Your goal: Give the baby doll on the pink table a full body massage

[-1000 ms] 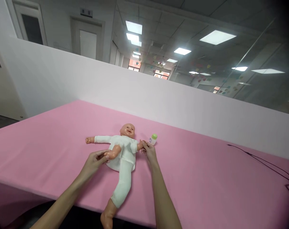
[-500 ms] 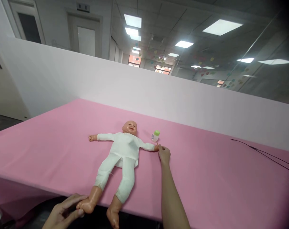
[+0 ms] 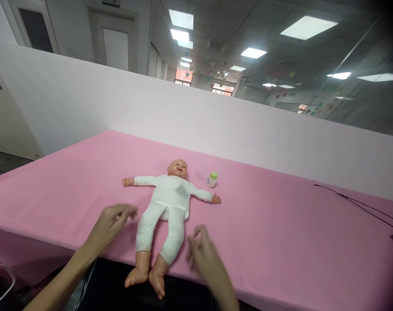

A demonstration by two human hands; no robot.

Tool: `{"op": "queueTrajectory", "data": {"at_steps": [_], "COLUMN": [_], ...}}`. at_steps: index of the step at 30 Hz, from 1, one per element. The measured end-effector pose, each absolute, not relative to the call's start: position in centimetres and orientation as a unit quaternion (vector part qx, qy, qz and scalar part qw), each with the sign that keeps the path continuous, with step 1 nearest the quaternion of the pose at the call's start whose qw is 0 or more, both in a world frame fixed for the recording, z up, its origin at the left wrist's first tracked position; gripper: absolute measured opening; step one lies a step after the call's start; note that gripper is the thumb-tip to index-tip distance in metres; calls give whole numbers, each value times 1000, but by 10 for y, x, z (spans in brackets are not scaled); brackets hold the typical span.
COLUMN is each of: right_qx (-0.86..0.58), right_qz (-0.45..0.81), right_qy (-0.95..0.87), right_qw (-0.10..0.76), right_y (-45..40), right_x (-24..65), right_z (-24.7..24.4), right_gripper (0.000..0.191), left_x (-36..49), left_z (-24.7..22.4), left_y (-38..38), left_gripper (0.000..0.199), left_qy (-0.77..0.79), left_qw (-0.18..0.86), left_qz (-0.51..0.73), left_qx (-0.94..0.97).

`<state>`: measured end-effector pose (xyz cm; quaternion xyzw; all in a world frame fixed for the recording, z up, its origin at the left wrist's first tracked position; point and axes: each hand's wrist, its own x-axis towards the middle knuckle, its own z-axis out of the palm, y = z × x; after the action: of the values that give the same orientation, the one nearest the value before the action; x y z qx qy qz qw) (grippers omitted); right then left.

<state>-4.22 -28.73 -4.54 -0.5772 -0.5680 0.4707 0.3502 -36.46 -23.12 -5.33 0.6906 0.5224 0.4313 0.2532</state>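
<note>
A baby doll (image 3: 172,194) in a white suit lies on its back on the pink-covered table (image 3: 274,242). Its arms are spread, and its bare feet reach past the near edge. My left hand (image 3: 110,222) hovers left of the doll's legs, thumb and fingers apart, holding nothing. On the other side, my right hand (image 3: 204,255) is empty too, its fingers loosely bent and apart, blurred by motion. Neither hand appears to touch the doll. Close to the doll's outstretched arm on the right stands a small jar (image 3: 212,180) with a green lid.
A thin black cable (image 3: 355,201) lies along the table's right side. Behind the table runs a low white wall (image 3: 196,116) with glass above it. A white cable (image 3: 6,270) loops at the lower left, below the table edge.
My left hand has let go of the doll's foot and moved up. My right hand has left the doll's hand and come nearer to me. The doll's legs now lie closer together.
</note>
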Motion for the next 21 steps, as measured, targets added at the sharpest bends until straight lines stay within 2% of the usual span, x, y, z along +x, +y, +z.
{"op": "queueTrajectory", "data": {"at_steps": [2,5,8,9,11,13,17,21], "right_qx": [-544,-478,-423,-414,-409,-426,-491,-494], "right_qz": [544,575,596,596,578,540,450,393], "right_qy": [-526,-450,-373,-350,-322,-308,-269,-274], "right_qw": [362,488,572,592,629,657,696,726], "right_y": [-328,-363,-375,-376,-377,-378,-377,-370], "right_x": [-70,-102,-127,-133,-141,-142,-124,-101], "right_z": [-85,-139,-168,-172,-175,-172,-158,-139], "right_gripper": [60,91,118,120,115,101,74,58], "left_x": [-355,-353,-370,-377,-390,-400,-405,-399], "left_z": [-32,-24,-39,-46,-59,-68,-75,-77], "left_y": [-183,-121,-89,-84,-80,-81,-87,-86], "left_gripper": [43,40,38,37,31,25,27,31], "left_qy": [584,666,676,673,669,665,654,634], "left_qw": [164,42,100,98,71,71,163,233], "left_qz": [386,269,121,104,107,133,196,338], "left_qx": [695,695,720,726,732,731,712,655]}}
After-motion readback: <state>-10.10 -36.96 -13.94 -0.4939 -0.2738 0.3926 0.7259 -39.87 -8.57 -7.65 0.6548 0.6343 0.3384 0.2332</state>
